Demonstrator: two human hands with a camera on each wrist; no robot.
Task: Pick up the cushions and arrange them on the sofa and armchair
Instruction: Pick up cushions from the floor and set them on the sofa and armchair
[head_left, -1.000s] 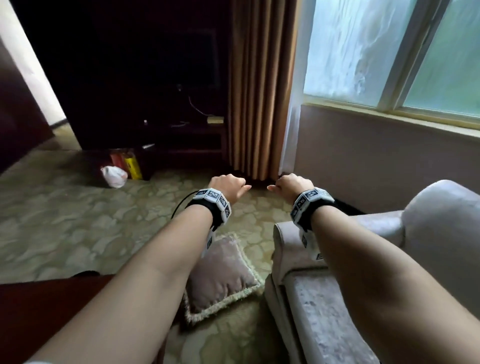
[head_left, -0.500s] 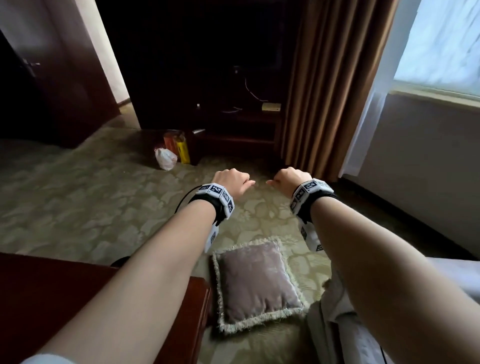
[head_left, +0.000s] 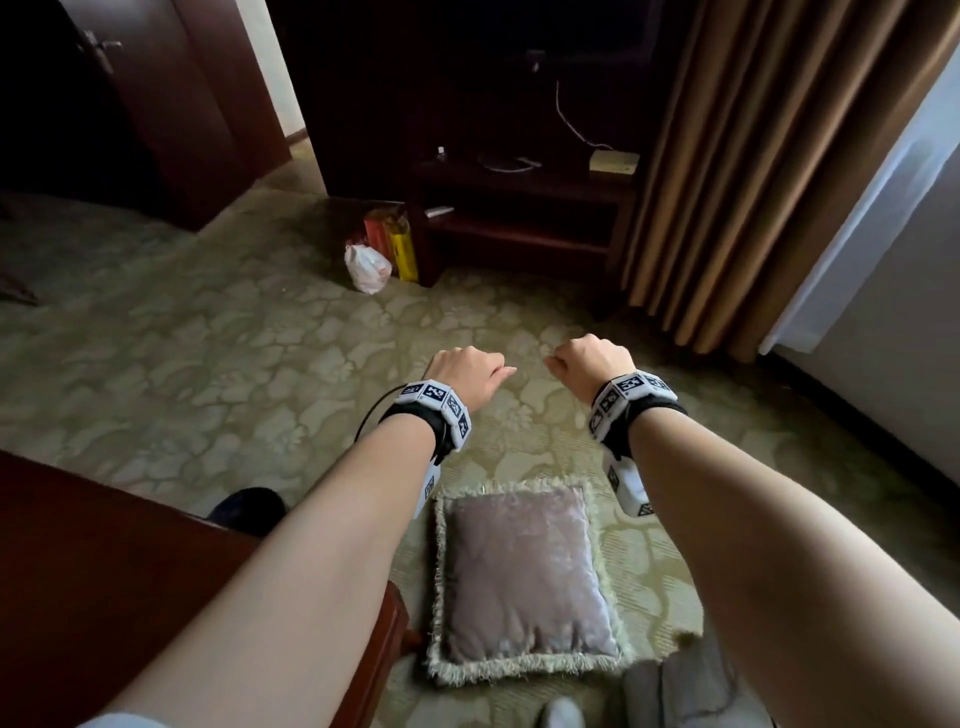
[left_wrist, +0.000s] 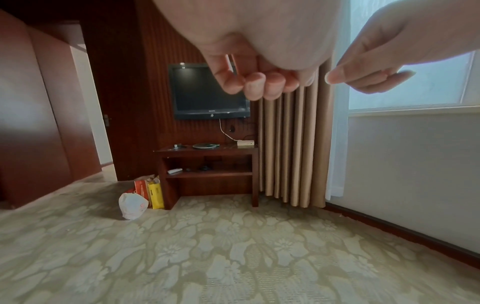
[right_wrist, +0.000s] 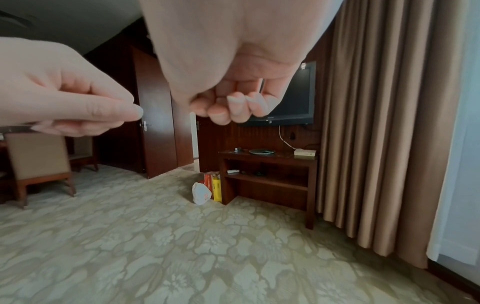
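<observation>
At nine o'clock in the head view, a dark wooden table (head_left: 93, 587) was cut off by the frame's edge, and a dark rounded shape (head_left: 249, 509) past its corner was too dim for me to make out. At eleven o'clock, by the TV stand (head_left: 519, 228), a knotted white plastic bag (head_left: 366, 267) sat on the carpet (head_left: 208, 364); what it held was hidden. Just beside it stood a red paper bag (left_wrist: 141, 188) and a yellow paper bag (left_wrist: 155, 194), touching each other, their contents out of sight. On the stand's shelf the small items were too small to tell apart.

My left hand (head_left: 467, 371) hung in the air with its fingers (left_wrist: 255, 86) curled in toward the palm, gripping nothing. The fringed mauve cushion (head_left: 524, 577) lay flat on the carpet at six o'clock, below and between my forearms, touched by neither hand, its left edge close to the table. My right hand (head_left: 592, 361) was likewise curled into a loose fist around nothing, near the left hand but apart from it.

At five o'clock, a grey upholstered edge (head_left: 691, 686) was mostly cut off, so I could not tell which seat it was. Brown curtains (head_left: 753, 156) hung at one o'clock.
</observation>
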